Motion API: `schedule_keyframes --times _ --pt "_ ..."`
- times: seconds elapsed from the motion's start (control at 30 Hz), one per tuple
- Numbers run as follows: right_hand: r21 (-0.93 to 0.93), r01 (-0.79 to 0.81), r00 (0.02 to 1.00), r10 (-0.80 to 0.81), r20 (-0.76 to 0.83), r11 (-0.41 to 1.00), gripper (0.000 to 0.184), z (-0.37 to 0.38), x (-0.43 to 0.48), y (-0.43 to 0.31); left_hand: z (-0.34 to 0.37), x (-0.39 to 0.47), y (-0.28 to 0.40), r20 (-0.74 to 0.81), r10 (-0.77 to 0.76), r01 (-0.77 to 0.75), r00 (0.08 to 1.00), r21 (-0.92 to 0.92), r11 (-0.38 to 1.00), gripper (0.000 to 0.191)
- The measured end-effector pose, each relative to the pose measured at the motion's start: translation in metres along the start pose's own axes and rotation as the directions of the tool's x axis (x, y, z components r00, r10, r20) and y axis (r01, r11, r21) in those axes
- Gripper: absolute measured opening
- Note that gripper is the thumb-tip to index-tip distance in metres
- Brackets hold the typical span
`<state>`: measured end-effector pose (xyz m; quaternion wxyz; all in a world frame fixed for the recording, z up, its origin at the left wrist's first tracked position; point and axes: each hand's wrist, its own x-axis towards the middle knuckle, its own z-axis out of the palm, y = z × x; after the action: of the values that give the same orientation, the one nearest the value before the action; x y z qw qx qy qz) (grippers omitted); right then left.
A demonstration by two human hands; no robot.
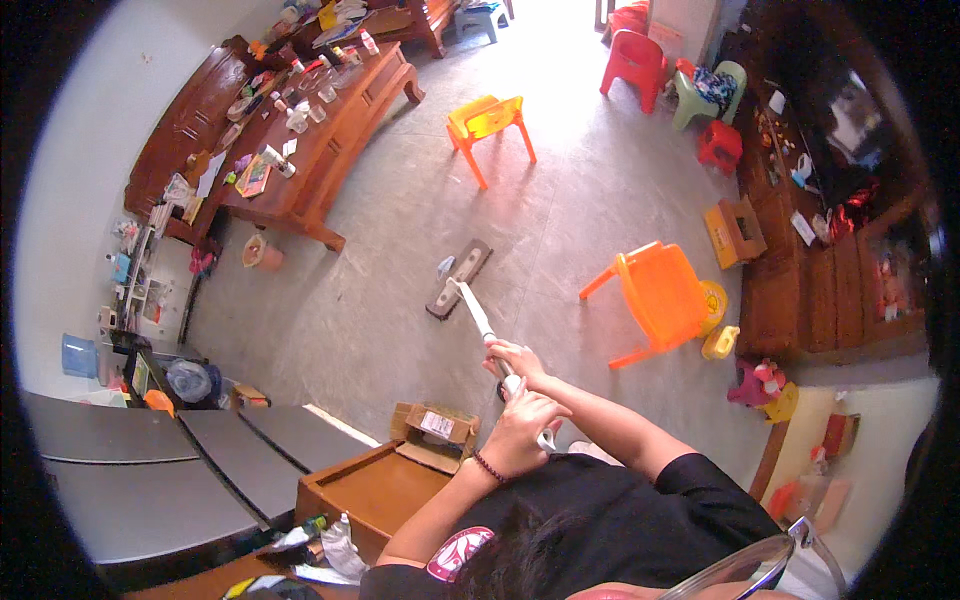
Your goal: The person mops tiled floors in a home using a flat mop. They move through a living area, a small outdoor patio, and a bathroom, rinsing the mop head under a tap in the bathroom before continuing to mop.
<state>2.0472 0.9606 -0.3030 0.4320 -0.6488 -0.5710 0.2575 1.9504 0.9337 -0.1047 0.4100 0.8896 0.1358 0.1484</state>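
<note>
Both hands are closed around the pole [474, 313] of a long-handled floor brush, which slants away from my body. My right hand [519, 361] grips it farther down. Nearer my chest, my left hand [521, 424], with a beaded bracelet on its wrist, holds the upper end, and the white grip end [547, 441] sticks out beside it. The wide grey brush head [460, 279] lies on the concrete floor [375, 300] with a dark fringe along its edges. A small pale blue part sits at its left side.
An orange plastic chair [660, 296] stands to the right, another orange chair [487, 124] ahead. At left are a wooden table [330, 157] and a waste bin [262, 253]. A cardboard box [442, 427] sits near my left arm; a carton [733, 232] stands by the wooden cabinet [772, 285].
</note>
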Motion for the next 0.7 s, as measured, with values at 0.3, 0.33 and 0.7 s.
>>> schedule_keyframes --times 0.3,0.33,0.7 --pt "-0.192 0.042 0.994 -0.022 0.103 0.981 0.022 0.053 0.149 -0.009 -0.097 0.023 -0.098 -0.221 -0.121 0.122 0.968 -0.009 0.992 0.019" --pt "-0.210 0.075 0.995 -0.060 0.078 0.975 0.024 0.053 0.158 -0.020 -0.112 0.024 -0.094 -0.245 -0.122 0.122 0.962 -0.012 0.992 0.018" --pt "0.200 0.444 0.896 -0.427 -0.127 0.873 0.025 0.004 0.185 -0.114 -0.252 0.069 -0.019 -0.229 -0.125 0.065 0.965 -0.251 0.966 0.008"
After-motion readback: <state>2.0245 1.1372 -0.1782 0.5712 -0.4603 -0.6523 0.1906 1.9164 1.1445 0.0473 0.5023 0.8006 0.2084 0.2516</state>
